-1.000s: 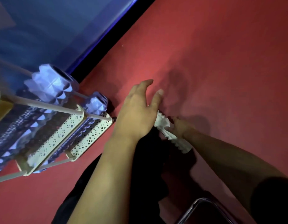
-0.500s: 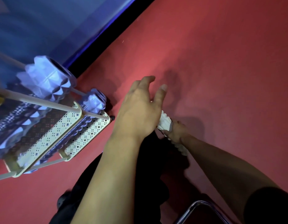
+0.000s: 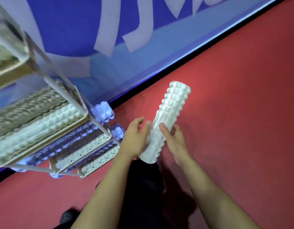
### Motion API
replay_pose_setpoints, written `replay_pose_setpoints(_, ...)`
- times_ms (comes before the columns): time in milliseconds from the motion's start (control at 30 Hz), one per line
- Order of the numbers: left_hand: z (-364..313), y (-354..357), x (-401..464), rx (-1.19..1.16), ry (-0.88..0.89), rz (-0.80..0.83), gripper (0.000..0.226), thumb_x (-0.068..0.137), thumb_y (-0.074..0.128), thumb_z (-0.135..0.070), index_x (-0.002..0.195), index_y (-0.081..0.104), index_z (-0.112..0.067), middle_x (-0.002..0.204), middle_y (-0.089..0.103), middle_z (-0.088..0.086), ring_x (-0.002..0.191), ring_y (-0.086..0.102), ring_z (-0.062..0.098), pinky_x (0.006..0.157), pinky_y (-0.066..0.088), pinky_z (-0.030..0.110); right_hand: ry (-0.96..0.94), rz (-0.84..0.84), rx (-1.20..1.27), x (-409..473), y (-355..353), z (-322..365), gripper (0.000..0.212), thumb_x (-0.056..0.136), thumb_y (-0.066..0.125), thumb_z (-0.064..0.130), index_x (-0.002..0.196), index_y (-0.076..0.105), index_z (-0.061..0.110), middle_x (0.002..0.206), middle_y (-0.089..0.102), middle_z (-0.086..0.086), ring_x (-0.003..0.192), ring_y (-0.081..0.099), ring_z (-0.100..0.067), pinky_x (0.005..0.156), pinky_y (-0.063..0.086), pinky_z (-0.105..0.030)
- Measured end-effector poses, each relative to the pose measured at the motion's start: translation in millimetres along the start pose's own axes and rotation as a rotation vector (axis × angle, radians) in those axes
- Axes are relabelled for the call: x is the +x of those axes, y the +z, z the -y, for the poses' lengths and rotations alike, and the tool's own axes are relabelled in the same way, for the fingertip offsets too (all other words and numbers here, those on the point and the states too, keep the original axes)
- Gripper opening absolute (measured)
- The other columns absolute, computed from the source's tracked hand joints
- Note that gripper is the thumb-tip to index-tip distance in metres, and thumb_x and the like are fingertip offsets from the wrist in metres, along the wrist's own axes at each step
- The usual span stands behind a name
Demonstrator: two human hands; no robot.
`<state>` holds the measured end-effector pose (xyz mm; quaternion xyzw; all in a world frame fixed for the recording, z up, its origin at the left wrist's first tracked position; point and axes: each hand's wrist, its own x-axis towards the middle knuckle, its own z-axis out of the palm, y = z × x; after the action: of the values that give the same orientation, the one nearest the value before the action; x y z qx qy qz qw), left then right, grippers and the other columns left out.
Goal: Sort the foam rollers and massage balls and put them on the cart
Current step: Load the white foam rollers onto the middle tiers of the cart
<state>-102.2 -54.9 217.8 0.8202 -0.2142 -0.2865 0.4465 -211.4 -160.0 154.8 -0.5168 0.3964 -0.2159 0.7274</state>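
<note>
A white knobbed foam roller is held up off the red floor, tilted with its far end up and to the right. My right hand grips its lower part, thumb across the front. My left hand touches the roller's left side with relaxed fingers. The cart, white with perforated shelves, stands to the left. A white roller lies on its middle shelf. Purple rollers lie on the lower shelves, ends poking out to the right.
A blue banner with white lettering runs along the wall behind, edged by a black strip at the floor. The red floor stretches to the right. My dark trousers and a black shoe are below my arms.
The white roller has come up from low beside my legs and now stands in full view between both hands. The camera has tilted up, showing the upper cart shelves and the banner.
</note>
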Motion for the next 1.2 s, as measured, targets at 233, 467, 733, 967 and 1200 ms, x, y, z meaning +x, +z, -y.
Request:
replay_pose_setpoints(233, -43, -106, -71, -0.198, 0.031, -0.246, 0.04, 0.096, 0.057, -0.055, 0.12, 0.066, -0.025, 0.119, 0.07, 0.001, 0.106, 0.067, 0.022, 0.1, 0.051, 0.048, -0.158, 0.241, 0.359, -59, 87, 99, 0.057, 0.088, 0.076, 0.033, 0.136, 0.049, 0.018, 0.128, 0.068, -0.008, 0.121, 0.064, -0.03, 0.104, 0.049, -0.05)
replay_pose_setpoints(467, -56, -205, -144, -0.691, 0.062, -0.407, 0.061, 0.09, 0.059, -0.063, 0.118, 0.068, -0.008, 0.107, 0.073, 0.026, 0.078, 0.07, 0.032, 0.059, 0.052, 0.035, -0.053, 0.411, 0.497, -129, 172, 152, 0.116, 0.07, 0.09, 0.032, 0.154, 0.01, 0.033, 0.148, 0.051, -0.001, 0.124, 0.061, -0.022, 0.11, 0.04, -0.06)
replay_pose_setpoints(733, -70, -297, -202, -0.846, 0.204, -0.661, 0.051, 0.082, 0.068, -0.056, 0.114, 0.071, -0.017, 0.108, 0.077, 0.008, 0.095, 0.075, 0.026, 0.073, 0.061, 0.041, -0.132, 0.598, 0.389, -183, 253, 208, 0.099, 0.07, 0.084, 0.038, 0.144, 0.019, 0.025, 0.149, 0.05, 0.005, 0.129, 0.055, -0.013, 0.111, 0.04, -0.05)
replay_pose_setpoints(967, -57, -380, -215, -0.733, 0.232, -0.75, 0.032, 0.084, 0.066, -0.052, 0.1, 0.077, -0.026, 0.099, 0.078, 0.007, 0.087, 0.077, 0.023, 0.071, 0.063, 0.042, -0.099, 0.478, 0.534, -160, 256, 252, 0.104, 0.062, 0.09, 0.036, 0.145, 0.027, 0.045, 0.131, 0.061, -0.009, 0.113, 0.066, -0.033, 0.081, 0.056, -0.063)
replay_pose_setpoints(1200, -47, -402, -178, -0.574, 0.153, -0.881, 0.056, 0.098, 0.058, -0.047, 0.145, 0.046, -0.02, 0.139, 0.056, 0.0, 0.108, 0.062, 0.013, 0.097, 0.053, 0.045, -0.183, 0.231, 0.52, -166, 296, 243, 0.063, 0.081, 0.084, 0.026, 0.129, 0.045, 0.033, 0.126, 0.063, 0.0, 0.097, 0.073, -0.021, 0.066, 0.062, -0.043)
